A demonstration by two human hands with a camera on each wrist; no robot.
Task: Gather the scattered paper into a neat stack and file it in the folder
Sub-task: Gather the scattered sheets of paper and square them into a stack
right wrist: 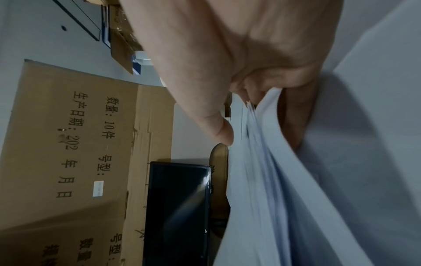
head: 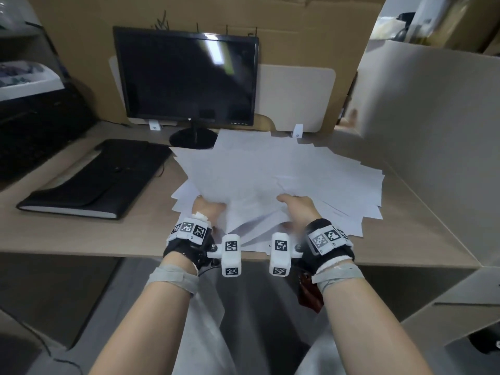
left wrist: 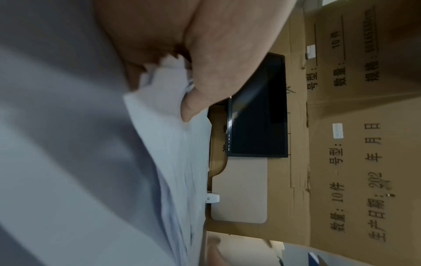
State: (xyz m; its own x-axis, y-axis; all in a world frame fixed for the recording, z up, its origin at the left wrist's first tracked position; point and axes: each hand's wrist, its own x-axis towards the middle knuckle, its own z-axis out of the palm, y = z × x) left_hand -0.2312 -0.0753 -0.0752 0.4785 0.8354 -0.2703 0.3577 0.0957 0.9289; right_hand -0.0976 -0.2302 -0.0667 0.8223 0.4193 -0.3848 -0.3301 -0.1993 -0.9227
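Observation:
Several white paper sheets [head: 284, 174] lie fanned out across the desk in front of the monitor. My left hand [head: 208, 208] grips the near left part of the sheets, thumb on top. In the left wrist view the thumb [left wrist: 205, 86] presses onto the paper sheets [left wrist: 168, 144], with the other fingers hidden under them. My right hand [head: 296, 205] grips the near right part the same way. The right wrist view has its thumb [right wrist: 216, 126] over the paper sheets [right wrist: 262, 180] and fingers beneath. A shut black folder [head: 100, 180] lies on the desk to the left, apart from the paper.
A dark monitor [head: 186, 77] on a round stand sits at the back of the desk [head: 135, 234]. Cardboard [head: 297, 36] leans behind it. A beige partition [head: 433, 131] walls the right side. Dark shelves stand at the far left.

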